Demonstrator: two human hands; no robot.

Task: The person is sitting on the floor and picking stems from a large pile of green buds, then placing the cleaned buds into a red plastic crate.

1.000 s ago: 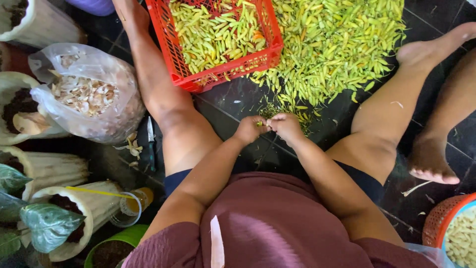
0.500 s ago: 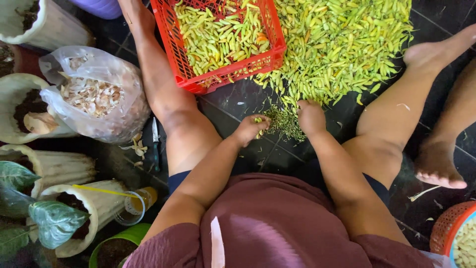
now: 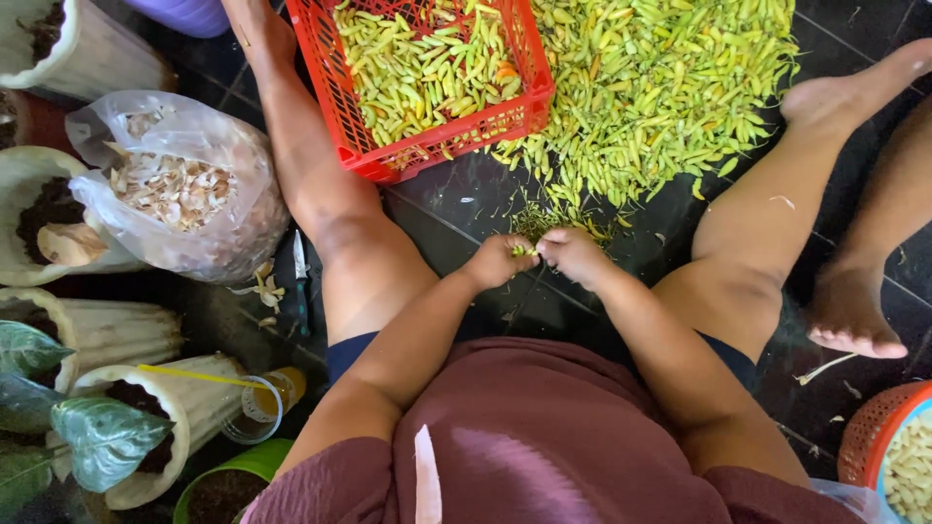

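Note:
I sit on a dark tiled floor with my legs spread. My left hand and my right hand meet in front of me, both pinching one small green chilli. Just beyond my hands lies a small heap of green stems. A large pile of green chillies spreads over the floor ahead. A red plastic crate holding more green chillies stands by my left leg.
A clear plastic bag of pale peelings lies at left, with white plant pots and leafy plants. A small knife lies beside my left thigh. Another person's foot rests at right. An orange basket sits bottom right.
My right hand reached out to the chilli pile, then came back to meet the left hand. Both now pinch a chilli together.

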